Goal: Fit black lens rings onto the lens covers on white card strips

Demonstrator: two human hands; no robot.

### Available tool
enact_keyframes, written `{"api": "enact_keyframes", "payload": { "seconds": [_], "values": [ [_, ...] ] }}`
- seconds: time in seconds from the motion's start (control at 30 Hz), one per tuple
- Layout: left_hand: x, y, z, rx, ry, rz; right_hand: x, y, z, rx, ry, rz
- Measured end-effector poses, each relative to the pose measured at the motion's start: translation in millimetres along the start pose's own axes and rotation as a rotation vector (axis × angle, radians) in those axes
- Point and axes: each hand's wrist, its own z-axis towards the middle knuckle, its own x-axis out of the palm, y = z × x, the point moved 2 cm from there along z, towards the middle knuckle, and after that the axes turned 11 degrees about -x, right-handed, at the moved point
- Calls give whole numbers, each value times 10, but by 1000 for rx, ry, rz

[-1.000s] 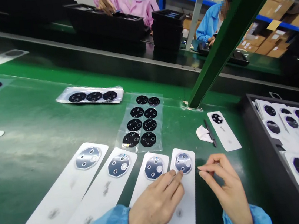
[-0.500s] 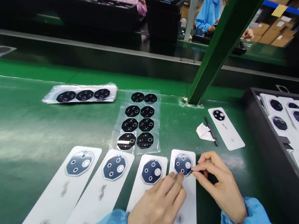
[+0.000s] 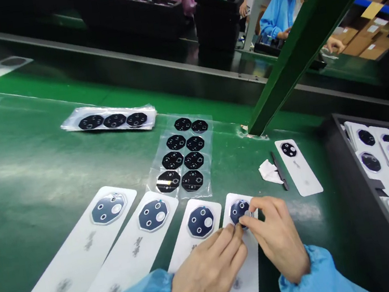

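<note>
A white phone back cover (image 3: pixel 242 278) with a dark octagonal camera piece (image 3: pixel 235 209) lies under both hands. My left hand (image 3: pixel 211 270) rests on this cover, fingers together and bent, tips at the octagon's lower edge and close to my right thumb. Over the octagon's right side, my right hand (image 3: pixel 279 238) is closed in a pinch; whatever its fingertips hold is hidden. To the left are three similar covers: the nearest cover (image 3: pixel 181 253), partly behind my left hand, a middle cover (image 3: pixel 125 268) and an outer cover (image 3: pixel 74 256).
Behind lie a clear sheet of black octagonal stickers (image 3: pixel 211 151) and a sticker stack (image 3: pixel 148 109). A white cloth (image 3: pixel 269 172), a dark pen-like tool (image 3: pixel 279 172) and another cover (image 3: pixel 303 173) lie right. A black tray (image 3: pixel 362 204) of covers stands beyond, a green post (image 3: pixel 297 52) behind. Co-workers sit opposite.
My right hand has moved left from the octagon's right edge to over its face. My left hand stays on the cover, its fingertips now close to the right thumb. The view has shifted slightly.
</note>
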Motion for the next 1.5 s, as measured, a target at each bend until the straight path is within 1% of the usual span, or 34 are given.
{"api": "enact_keyframes", "payload": {
  "seconds": [0.1, 0.17, 0.23, 0.33, 0.43, 0.57, 0.67, 0.8, 0.93, 1.0, 1.13, 1.23, 1.37, 1.43, 1.5],
  "values": [
    [-13, -3, 12, 10, -13, 17, -1, -13, 9, 24, 37, 0],
    [-22, -5, 26, 11, -13, 28, -21, -16, 17, 57, 23, -6],
    [-26, -7, 37, 12, -20, 37, -35, 0, 25, 40, -8, -34],
    [-19, -10, 41, 23, -25, 49, -29, 28, 26, -6, -7, -64],
    [-4, -11, 33, 44, -12, 59, -29, 25, 10, 19, -18, -81],
    [-2, -12, 28, 60, -7, 89, -30, 22, 3, -7, -16, -91],
    [-12, -13, 32, 57, -2, 102, -34, 22, 17, 11, -35, -104],
    [-25, -13, 39, 54, -17, 99, -27, 46, 27, -25, -12, -98],
    [-35, -13, 54, 39, -28, 90, -34, 56, 24, -10, -39, -101],
    [-37, -14, 57, 38, -35, 88, -28, 52, 27, -19, -22, -99],
    [-22, -16, 45, 38, -22, 94, -25, 29, 30, 9, -8, -103],
    [-17, -18, 36, 39, -21, 93, -24, 49, 29, -15, 19, -117],
    [-35, -24, 50, 32, -34, 82, -29, 71, 30, -2, 48, -114],
    [-41, -27, 57, 28, -33, 88, -37, 44, 45, 0, 66, -87],
    [-38, -28, 53, 32, -20, 100, -59, -30, 69, 56, 75, 9]
  ]
}}
